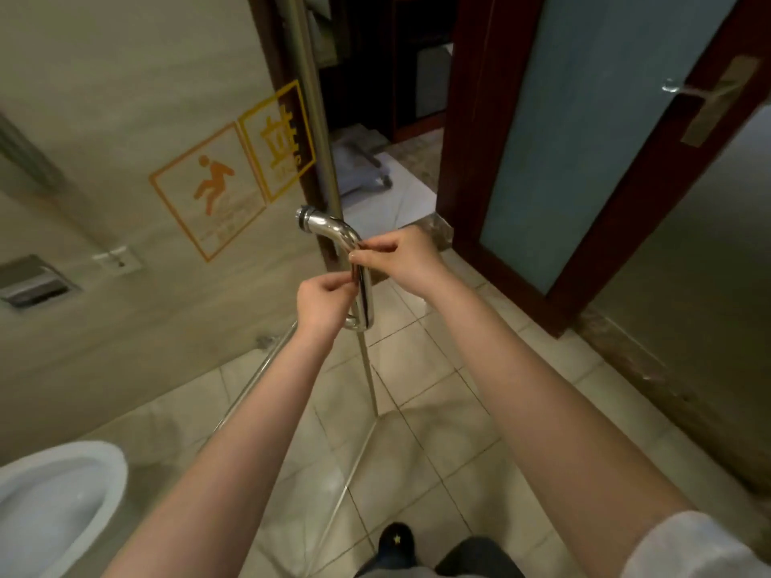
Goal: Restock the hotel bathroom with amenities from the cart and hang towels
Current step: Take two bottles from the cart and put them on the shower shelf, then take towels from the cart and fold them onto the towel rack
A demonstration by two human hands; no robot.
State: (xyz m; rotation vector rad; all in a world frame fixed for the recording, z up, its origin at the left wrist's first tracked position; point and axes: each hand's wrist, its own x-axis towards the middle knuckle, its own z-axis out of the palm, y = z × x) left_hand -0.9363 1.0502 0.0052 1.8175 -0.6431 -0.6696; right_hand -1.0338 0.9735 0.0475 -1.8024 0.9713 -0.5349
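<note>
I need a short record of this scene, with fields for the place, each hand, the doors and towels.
place: bathroom, toilet at lower left
left hand: pinches chrome handle, lower part
right hand: pinches same handle, higher up
handle on: glass door with warning stickers
wooden door: open
towels: none in view

The chrome handle [329, 229], a shiny curved bar, stands upright at the edge of the glass door [167, 98], pinched near its upper bend by the right hand [411, 256] and lower down by the left hand [319, 298].
</note>
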